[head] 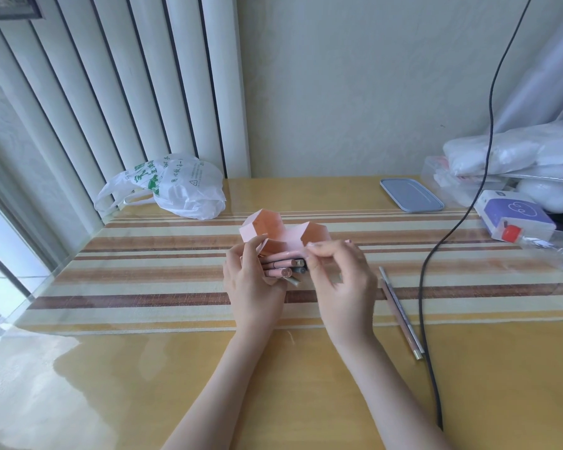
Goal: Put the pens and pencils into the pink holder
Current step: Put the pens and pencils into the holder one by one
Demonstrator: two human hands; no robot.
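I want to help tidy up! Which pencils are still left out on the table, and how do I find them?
Look at the striped mat on the yellow table, then go right of the person's right hand. Two thin pencils lie side by side there, next to the black cable. Unlike the bunch in the left hand, nobody holds them.

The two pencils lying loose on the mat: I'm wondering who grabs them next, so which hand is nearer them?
Right. The right hand is just left of the loose pencils; the left hand lies farther left, holding a bundle of pens.
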